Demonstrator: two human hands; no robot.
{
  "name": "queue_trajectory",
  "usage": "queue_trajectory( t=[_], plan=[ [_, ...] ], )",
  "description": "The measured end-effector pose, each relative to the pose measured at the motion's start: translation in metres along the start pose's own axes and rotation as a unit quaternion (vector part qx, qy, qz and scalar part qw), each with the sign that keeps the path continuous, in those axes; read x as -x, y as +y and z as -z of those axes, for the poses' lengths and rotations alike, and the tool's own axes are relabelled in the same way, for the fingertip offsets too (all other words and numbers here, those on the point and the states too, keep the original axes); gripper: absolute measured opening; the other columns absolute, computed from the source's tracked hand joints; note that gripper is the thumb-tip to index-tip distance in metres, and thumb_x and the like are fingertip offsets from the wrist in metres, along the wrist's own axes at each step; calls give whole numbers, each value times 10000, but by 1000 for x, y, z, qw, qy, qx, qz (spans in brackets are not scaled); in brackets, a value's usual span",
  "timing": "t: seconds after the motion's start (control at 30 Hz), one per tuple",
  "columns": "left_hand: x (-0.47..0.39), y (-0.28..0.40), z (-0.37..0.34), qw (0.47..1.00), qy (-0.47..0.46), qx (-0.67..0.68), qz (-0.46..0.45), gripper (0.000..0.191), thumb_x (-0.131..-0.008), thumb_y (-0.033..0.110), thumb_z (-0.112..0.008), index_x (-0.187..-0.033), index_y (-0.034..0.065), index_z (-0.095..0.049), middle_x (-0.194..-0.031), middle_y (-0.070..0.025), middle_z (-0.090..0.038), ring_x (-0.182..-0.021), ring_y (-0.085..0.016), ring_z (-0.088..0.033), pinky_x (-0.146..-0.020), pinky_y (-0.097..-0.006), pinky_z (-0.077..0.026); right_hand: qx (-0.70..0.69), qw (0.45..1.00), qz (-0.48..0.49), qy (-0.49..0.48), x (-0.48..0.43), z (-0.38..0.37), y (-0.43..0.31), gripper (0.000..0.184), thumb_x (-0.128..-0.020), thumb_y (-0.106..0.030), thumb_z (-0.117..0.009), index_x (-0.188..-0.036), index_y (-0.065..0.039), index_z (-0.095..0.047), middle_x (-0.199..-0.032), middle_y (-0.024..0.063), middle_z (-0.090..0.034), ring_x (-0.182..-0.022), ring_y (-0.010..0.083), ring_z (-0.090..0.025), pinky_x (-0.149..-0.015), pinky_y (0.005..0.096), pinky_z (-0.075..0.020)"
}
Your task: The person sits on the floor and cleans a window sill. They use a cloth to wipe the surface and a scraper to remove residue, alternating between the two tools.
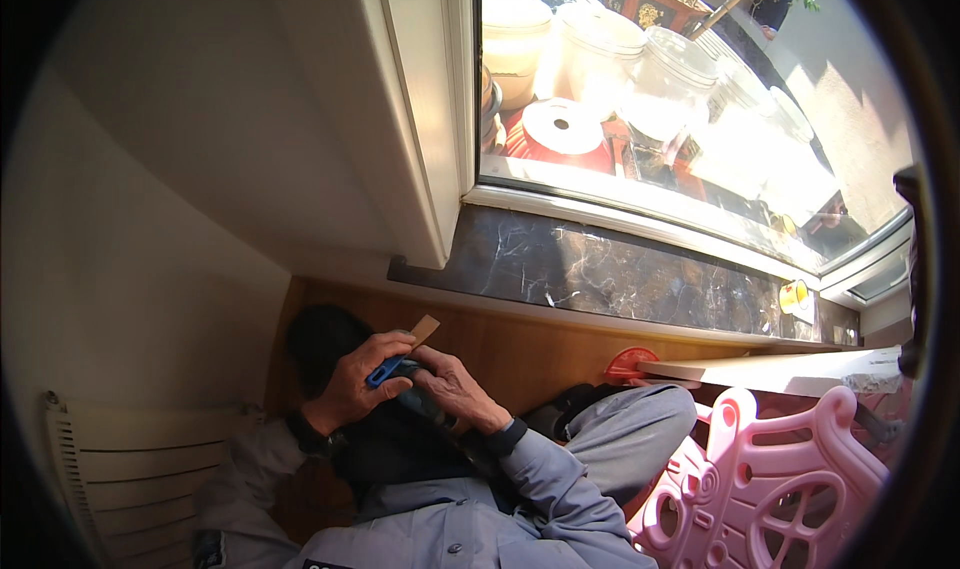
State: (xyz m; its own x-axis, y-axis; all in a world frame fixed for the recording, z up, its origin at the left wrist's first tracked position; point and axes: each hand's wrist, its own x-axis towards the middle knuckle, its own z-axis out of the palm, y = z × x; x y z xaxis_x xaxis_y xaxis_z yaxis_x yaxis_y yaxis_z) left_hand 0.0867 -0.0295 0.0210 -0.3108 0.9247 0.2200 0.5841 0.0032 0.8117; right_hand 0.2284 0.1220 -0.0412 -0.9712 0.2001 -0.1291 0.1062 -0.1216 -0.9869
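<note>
Both my hands are close together in front of my body, low in the head view. My left hand [356, 381] is closed around a tool with a blue handle [386, 371]; a flat tan piece [426, 329] sticks out beyond the fingers, up and to the right. My right hand [457, 393] is bent beside it, its fingers near the tool and over a dark thing that I cannot make out. Whether the right fingers grip that thing cannot be told. Grey sleeves with dark cuffs cover both wrists.
A dark marble windowsill [615, 269] runs ahead under the window, with a yellow tape roll [793, 297] on it. At the right are a pink plastic panel [795, 479], a white board [780, 366] and a red plastic thing [630, 362]. A white radiator [150, 464] stands at the left.
</note>
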Motion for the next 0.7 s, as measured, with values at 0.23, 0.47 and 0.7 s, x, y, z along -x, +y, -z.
queue_trajectory(
  t=[0.23, 0.47, 0.7],
  plan=[
    [-8, 36, -39, 981, -70, -121, -136, 593, -780, 86, -838, -1325, 76, -607, -1403, -134, -608, -1271, -327, -600, -1023, -409, -482, -277, 954, -33, 108, 50, 2, -3, 323, -968, -113, -508, -1230, 26, -637, -1154, 62, -668, -1059, 153, -609, -951, 291, -491],
    [-4, 53, -59, 972, -42, -148, -180, 671, -752, -25, -764, -1387, 55, -561, -1406, -140, -599, -1276, -315, -601, -1039, -409, -478, -479, 866, -52, 133, 82, -5, -12, 185, -1042, -216, -513, -1155, -84, -576, -928, -52, -543, -778, 44, -482, -668, 214, -400],
    [2, 64, -75, 981, 26, -101, -165, 745, -771, 7, -783, -1450, 45, -479, -1450, -185, -525, -1279, -374, -587, -1096, -439, -485, -458, 865, 16, 202, 88, -10, -19, 147, -1060, -247, -549, -996, -118, -577, -915, -50, -528, -847, 54, -487, -775, 248, -427]
  ],
)
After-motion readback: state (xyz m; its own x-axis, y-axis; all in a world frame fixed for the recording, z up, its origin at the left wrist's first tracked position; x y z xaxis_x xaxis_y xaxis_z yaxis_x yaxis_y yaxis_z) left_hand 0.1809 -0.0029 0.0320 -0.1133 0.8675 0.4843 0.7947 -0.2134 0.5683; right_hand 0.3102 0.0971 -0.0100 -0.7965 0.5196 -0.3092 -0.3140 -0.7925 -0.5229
